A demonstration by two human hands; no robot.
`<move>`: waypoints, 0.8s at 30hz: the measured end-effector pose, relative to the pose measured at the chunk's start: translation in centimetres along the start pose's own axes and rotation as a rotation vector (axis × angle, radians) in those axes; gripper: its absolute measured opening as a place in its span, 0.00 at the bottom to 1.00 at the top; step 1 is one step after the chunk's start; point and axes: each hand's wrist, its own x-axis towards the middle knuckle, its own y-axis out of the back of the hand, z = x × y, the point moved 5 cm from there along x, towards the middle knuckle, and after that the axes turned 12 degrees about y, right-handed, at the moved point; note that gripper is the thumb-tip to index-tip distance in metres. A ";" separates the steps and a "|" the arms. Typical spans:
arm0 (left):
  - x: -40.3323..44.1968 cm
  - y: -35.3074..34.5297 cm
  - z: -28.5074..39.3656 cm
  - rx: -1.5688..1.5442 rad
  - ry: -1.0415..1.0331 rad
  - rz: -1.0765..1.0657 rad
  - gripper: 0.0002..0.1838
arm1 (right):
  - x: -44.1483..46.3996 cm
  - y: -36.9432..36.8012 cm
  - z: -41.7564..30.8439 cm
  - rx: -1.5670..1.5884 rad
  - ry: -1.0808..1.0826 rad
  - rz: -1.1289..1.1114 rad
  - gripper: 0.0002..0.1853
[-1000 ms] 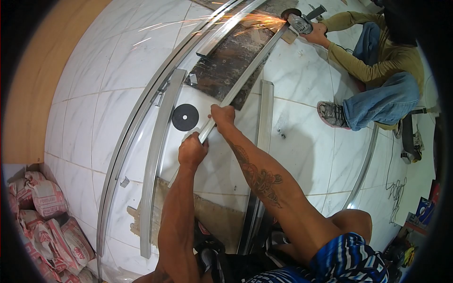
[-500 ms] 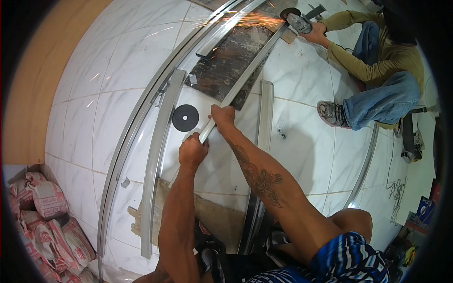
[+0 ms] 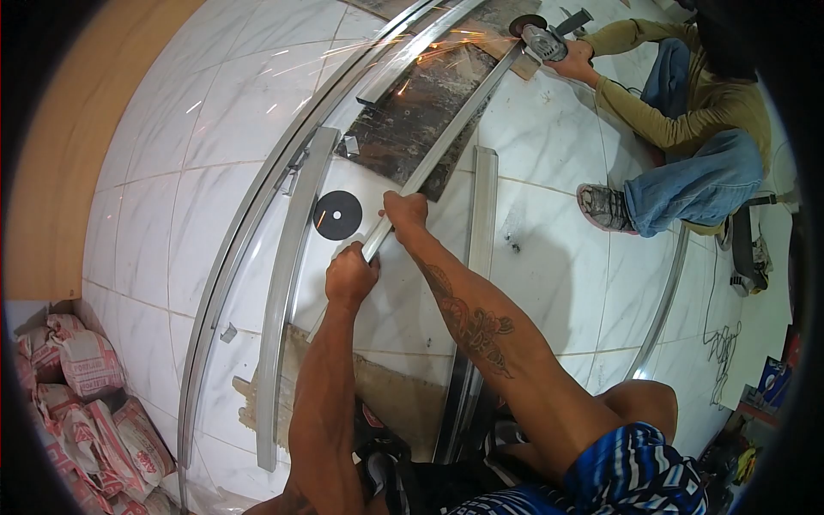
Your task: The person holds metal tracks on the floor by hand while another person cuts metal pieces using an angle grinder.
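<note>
Both my hands are wrapped round a long, light metal bar [image 3: 455, 129] that runs diagonally up to the right. My left hand [image 3: 351, 273] grips it lower down, and my right hand [image 3: 406, 212] holds it a little farther along. At the bar's far end a co-worker's hand [image 3: 577, 64] holds an angle grinder [image 3: 542, 41], whose disc meets the metal and throws orange sparks [image 3: 446, 39] to the left. Left of my hands a black cutting disc [image 3: 337, 215] lies flat on the tiles. A dark, stained board [image 3: 412, 107] lies beneath the bar's far part.
Several metal profiles lie around: a pale one [image 3: 296, 292] on the left, another [image 3: 483, 206] on the right, and a long rail [image 3: 225, 266] farther left. The co-worker [image 3: 695, 146] crouches at upper right. Red-and-white sacks [image 3: 90, 365] are piled at lower left. A cable [image 3: 724, 343] lies at right.
The sparks have shifted in their spread, and one streak now shows over the black disc. My hands, the bar and the grinder look unmoved.
</note>
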 end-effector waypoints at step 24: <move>-0.1 0.1 0.2 0.014 0.012 -0.009 0.18 | -0.5 0.2 -0.7 -0.001 0.008 0.008 0.24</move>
